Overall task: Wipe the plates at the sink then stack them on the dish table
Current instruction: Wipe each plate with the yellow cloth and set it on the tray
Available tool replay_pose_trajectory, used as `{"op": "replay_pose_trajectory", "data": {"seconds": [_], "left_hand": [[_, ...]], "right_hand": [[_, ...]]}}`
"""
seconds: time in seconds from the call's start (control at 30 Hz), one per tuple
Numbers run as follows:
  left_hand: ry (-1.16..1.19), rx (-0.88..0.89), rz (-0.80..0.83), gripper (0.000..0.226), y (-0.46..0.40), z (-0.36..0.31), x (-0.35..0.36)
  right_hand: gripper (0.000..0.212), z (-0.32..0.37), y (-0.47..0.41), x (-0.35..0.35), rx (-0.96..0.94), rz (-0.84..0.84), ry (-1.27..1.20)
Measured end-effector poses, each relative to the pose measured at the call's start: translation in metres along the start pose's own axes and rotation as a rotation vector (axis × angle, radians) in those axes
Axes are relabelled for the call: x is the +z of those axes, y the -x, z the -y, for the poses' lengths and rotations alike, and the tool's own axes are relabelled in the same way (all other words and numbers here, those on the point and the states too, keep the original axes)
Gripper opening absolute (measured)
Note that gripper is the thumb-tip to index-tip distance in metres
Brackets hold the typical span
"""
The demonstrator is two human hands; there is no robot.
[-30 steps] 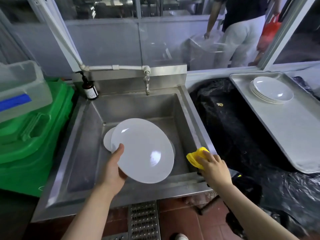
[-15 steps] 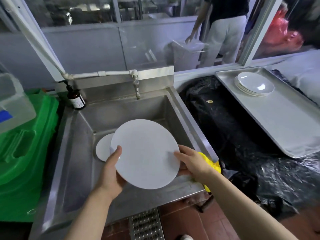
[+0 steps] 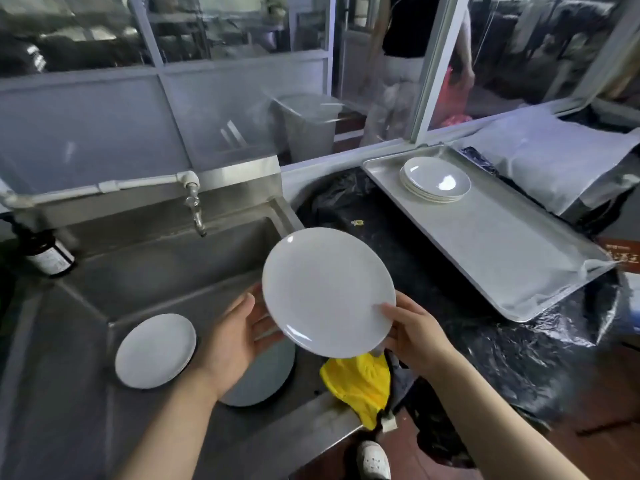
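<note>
While our right hand (image 3: 417,332) keeps its grip on one white plate (image 3: 328,291) above the sink (image 3: 166,258) edge, our left hand (image 3: 239,336) hangs open beside it; two plates (image 3: 155,350) lie in the sink, one stack (image 3: 434,180) on the counter tray (image 3: 502,244).

plate (image 3: 325,289) looks like glossy white ceramic or melamine, can't tell which, smooth with little glints near the rim. Same finish on the stack (image 3: 434,180), which has a bright highlight on top. The sink (image 3: 156,258) is brushed stainless steel, dull sheen, streaky. Tap (image 3: 195,211) is shiny metal on a white plastic pipe (image 3: 138,183). Tray (image 3: 495,237) is matt grey metal, a bit grainy. Cloth (image 3: 360,386) is yellow fabric, soft and crumpled. Black plastic sheeting (image 3: 502,344) over the bench is thin, wrinkled and glossy. Bottle (image 3: 48,251) is dark glass or plastic with a paper label. Floor (image 3: 398,445) is reddish tile, slightly shiny
</note>
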State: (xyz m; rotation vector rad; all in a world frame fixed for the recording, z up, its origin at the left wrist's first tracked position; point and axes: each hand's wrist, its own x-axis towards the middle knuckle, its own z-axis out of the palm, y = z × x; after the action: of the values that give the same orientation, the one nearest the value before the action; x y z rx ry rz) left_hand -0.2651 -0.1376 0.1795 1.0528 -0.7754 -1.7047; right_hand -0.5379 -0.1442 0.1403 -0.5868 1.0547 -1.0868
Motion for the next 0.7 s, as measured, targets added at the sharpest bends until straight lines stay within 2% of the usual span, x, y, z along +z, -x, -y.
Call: {"op": "replay_pose_trajectory", "data": {"seconds": [0.13, 0.4, 0.57, 0.7], "left_hand": [[0.014, 0.029, 0.003, 0.057, -0.058, 0.0, 0.036], [0.048, 0.048, -0.042, 0.048, -0.165, 0.0, 0.108], [0.048, 0.055, -0.126, 0.047, -0.206, -0.001, 0.129], [0.081, 0.027, -0.223, 0.035, -0.224, 0.002, 0.132]], "right_hand": [[0.026, 0.043, -0.039, -0.059, -0.068, -0.133, -0.135], [0.016, 0.143, -0.138, -0.167, -0.136, -0.349, -0.258], [0.015, 0.186, -0.204, -0.201, -0.141, -0.468, -0.381], [0.019, 0.209, -0.242, -0.211, -0.164, -0.489, -0.459]]}}
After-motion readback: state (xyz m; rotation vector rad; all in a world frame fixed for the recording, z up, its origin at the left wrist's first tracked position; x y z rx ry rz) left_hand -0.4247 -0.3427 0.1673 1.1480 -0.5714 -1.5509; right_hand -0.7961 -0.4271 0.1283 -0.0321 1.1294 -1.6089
